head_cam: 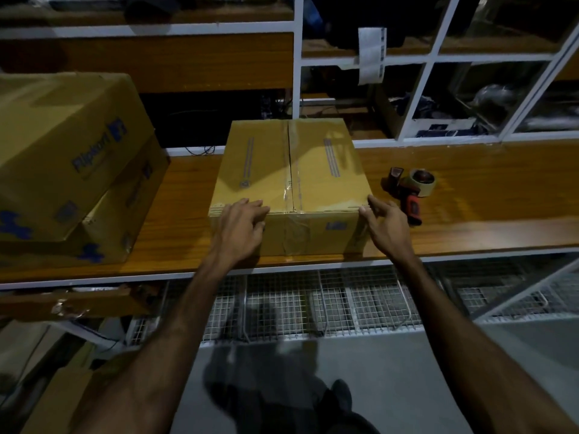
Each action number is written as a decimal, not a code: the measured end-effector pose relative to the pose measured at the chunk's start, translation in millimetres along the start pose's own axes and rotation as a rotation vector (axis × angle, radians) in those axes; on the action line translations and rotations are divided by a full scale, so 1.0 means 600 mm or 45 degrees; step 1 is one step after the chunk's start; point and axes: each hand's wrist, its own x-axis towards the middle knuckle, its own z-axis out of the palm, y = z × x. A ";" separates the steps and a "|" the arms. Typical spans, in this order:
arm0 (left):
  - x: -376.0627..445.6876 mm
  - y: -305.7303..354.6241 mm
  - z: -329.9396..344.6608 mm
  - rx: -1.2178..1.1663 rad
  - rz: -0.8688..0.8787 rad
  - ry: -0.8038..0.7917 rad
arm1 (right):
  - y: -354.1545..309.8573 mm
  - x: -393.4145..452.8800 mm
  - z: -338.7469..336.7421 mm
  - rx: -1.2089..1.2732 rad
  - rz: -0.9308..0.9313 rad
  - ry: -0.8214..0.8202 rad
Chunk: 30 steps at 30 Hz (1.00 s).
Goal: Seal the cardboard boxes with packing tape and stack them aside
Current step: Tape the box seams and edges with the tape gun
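Box (291, 170) taped along its seam, sitting at the bench's (470, 211) front edge, left hand (242, 223) and right hand (387, 225) cupping near corners with loosely spread fingers, likely readying a lift toward the stacked boxes (69, 170).

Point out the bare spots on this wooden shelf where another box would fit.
Most bare wood lies right of the tape dispenser, running to the shelf's right end. A narrower strip shows between the centre box and the stacked boxes at left. The left end is crowded by that stack; the dispenser sits close beside the right hand.
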 end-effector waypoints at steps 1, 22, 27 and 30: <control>0.001 0.016 0.007 0.003 0.038 -0.008 | 0.007 0.003 -0.006 0.056 -0.020 -0.022; 0.281 0.300 0.174 0.022 0.326 -0.260 | 0.317 0.332 -0.054 -0.065 0.391 -0.383; 0.315 0.296 0.192 -0.070 0.228 -0.231 | 0.344 0.347 -0.044 0.240 0.503 -0.262; 0.331 0.308 0.193 -0.153 0.121 -0.183 | 0.323 0.334 -0.050 0.405 0.508 -0.166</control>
